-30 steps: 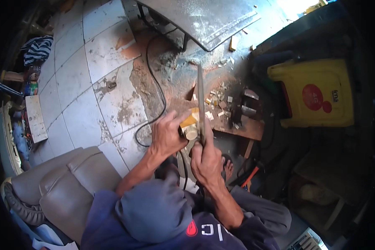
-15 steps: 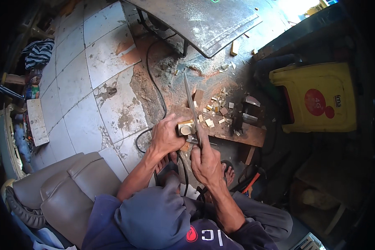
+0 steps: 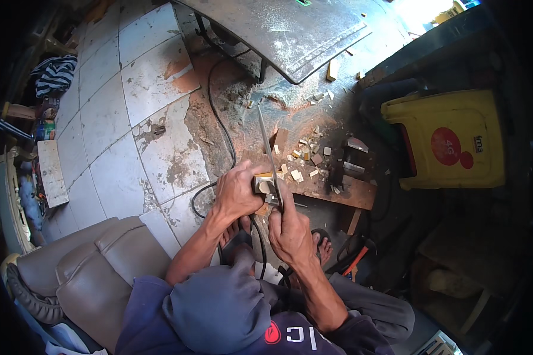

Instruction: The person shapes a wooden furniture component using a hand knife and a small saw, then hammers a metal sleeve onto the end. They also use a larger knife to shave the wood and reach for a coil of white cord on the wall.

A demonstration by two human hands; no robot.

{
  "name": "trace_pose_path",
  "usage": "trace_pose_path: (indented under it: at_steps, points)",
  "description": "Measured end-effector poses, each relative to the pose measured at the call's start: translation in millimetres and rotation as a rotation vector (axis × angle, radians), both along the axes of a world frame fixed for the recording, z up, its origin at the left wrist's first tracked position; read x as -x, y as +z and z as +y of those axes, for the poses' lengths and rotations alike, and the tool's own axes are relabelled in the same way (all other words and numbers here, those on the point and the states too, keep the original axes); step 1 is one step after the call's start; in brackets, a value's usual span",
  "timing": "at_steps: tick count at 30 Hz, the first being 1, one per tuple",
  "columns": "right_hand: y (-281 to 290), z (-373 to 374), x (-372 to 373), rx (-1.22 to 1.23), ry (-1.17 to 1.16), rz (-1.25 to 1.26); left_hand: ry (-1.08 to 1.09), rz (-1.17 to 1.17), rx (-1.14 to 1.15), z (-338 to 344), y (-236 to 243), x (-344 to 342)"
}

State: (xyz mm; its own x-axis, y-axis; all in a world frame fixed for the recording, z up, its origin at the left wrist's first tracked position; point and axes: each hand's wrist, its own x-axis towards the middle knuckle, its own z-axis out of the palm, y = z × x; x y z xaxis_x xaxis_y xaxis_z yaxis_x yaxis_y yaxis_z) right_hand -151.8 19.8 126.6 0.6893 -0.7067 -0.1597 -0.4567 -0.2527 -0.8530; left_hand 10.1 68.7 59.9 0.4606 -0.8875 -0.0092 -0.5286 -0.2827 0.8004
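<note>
Left hand (image 3: 238, 190): grasps small block (image 3: 265, 186), end face up. Right hand (image 3: 290, 234): clenched on long file-like tool (image 3: 266, 137), slightly further back than a moment ago, apparently mid-stroke.

Two bare hands are shown, one left hand (image 3: 238, 192) and one right hand (image 3: 291, 234). One long tapered tool (image 3: 267, 136) and one small block (image 3: 263, 187) are counted. Two counters are seen: one low wooden counter (image 3: 343, 193) and one dusty dark counter (image 3: 305, 38). More than ten small offcuts (image 3: 295, 176), one yellow container (image 3: 482, 145), one striped cloth (image 3: 56, 76) and one brown padded seat (image 3: 121, 254) are also shown.
</note>
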Motion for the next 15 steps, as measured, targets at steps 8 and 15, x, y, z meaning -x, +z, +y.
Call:
trace_pose_path:
  at_steps: [8,15]
  points:
    - [-17,-4,-4,0.055,-0.004,-0.117,0.014,-0.114,0.011,-9,0,-9]
    - [6,9,3,-0.106,-0.027,0.045,-0.009,-0.036,-0.101,21,1,11]
